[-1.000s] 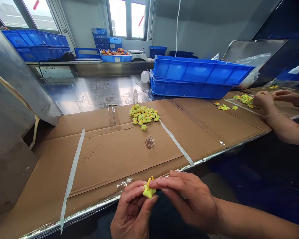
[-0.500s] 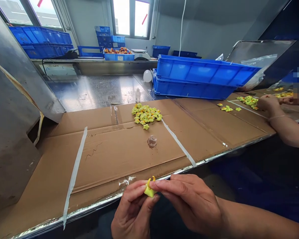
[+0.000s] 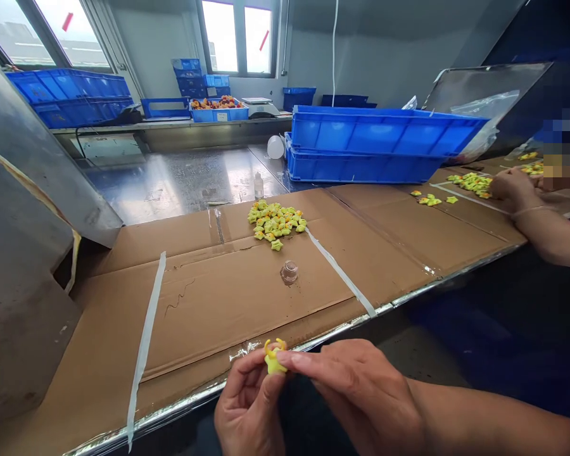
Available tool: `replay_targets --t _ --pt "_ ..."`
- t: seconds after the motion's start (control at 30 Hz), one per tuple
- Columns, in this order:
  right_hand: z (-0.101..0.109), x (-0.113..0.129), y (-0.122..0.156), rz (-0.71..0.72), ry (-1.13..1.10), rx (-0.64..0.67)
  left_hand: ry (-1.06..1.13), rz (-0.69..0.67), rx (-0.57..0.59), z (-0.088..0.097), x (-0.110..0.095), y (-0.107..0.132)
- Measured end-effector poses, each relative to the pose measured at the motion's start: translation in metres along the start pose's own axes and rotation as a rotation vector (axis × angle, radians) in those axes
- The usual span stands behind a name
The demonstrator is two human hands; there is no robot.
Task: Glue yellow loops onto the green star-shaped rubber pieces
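Note:
Both hands meet at the near edge of the cardboard-covered bench [image 3: 209, 297]. My left hand [image 3: 247, 405] pinches a small yellow-green star-shaped piece [image 3: 274, 356] with an orange-yellow open ring on top. My right hand [image 3: 356, 392] grips the same piece from the right, fingers pressed against it. A pile of several similar yellow-green pieces [image 3: 275, 221] lies farther back on the cardboard, out of reach of both hands. A small clear cap [image 3: 289, 272] stands between the pile and my hands.
Two stacked blue crates [image 3: 375, 142] sit at the back right. A small white bottle [image 3: 259, 185] stands on the steel table. Another person's hand [image 3: 513, 190] works at a second pile of pieces [image 3: 472, 183] on the right. A steel panel [image 3: 33, 164] leans at the left.
The piece has been turned between my fingers, so its ring now faces up and both prongs show. The view shifted slightly; the other person's hand moved a little.

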State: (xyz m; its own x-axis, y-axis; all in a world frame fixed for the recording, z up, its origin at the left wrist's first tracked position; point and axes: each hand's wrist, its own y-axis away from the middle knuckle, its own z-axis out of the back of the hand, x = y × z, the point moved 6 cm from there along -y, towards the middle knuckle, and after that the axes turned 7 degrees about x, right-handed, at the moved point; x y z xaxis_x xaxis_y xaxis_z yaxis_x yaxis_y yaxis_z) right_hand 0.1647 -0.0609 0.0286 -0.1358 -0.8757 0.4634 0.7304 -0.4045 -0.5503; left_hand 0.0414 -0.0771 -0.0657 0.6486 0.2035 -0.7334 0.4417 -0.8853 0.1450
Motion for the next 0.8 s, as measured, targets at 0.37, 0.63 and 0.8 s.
replay_targets --t 0.37,0.63,0.8 --pt "-0.009 -0.035 0.004 -0.390 -0.542 -0.149 0.343 0.507 0.255 0.000 0.038 0.011" --pt "0.000 -0.028 0.005 -0.221 -0.404 -0.140 0.338 0.557 0.300 -0.008 0.037 0.018" --pt "0.002 -0.026 0.004 -0.152 -0.313 -0.108 0.285 0.532 0.315 -0.010 0.037 0.017"
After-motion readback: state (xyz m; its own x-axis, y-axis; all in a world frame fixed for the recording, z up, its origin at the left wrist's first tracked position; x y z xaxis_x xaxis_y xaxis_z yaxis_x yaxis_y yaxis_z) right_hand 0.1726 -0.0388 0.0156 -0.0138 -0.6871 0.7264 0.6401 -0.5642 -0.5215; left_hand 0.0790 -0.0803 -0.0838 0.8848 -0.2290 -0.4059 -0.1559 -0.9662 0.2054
